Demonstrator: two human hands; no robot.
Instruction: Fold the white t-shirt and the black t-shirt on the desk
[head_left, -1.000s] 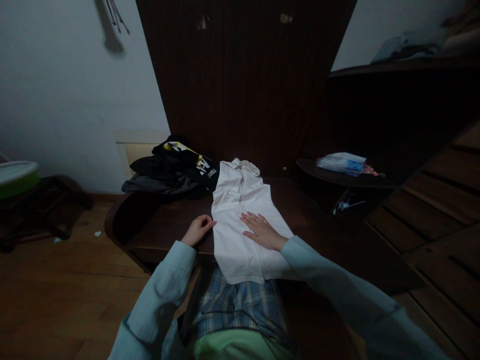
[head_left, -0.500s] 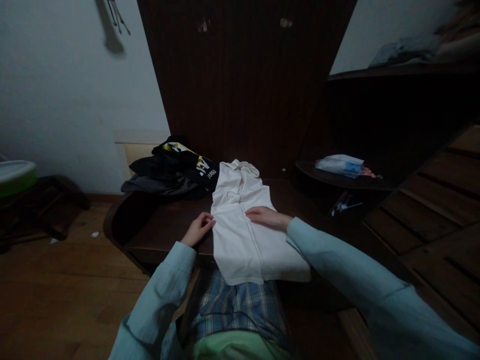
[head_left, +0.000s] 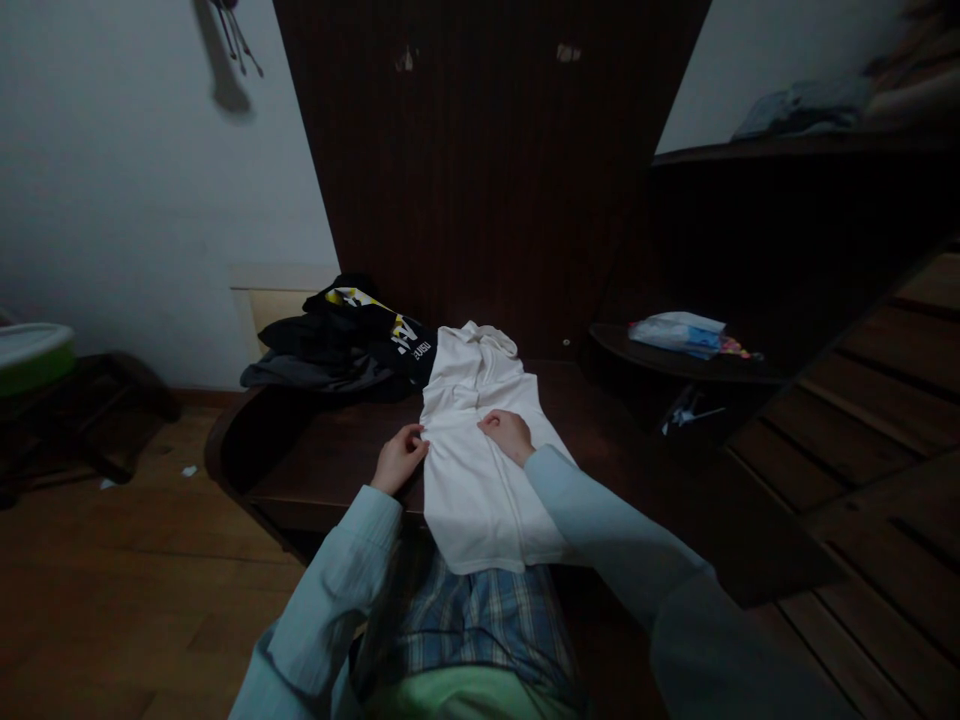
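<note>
A white shirt lies lengthwise on the dark wooden bench, its lower end hanging over the front edge and its bunched upper end at the back. A long crease runs down its middle. My left hand pinches the shirt's left edge, thumb and fingers together. Over the middle of the cloth, my right hand closes its fingertips on the fabric near the crease. The sleeve of my right arm covers the shirt's lower right part.
Dark clothes with white and yellow print are heaped at the bench's left back, touching the shirt. A dark panel rises behind. To the right, a rounded shelf holds a plastic packet. A green and white tub stands far left.
My right hand has moved slightly left across the shirt and its fingers have curled into a pinch, with the forearm swinging inward over the cloth. My left hand stays at the left edge.
</note>
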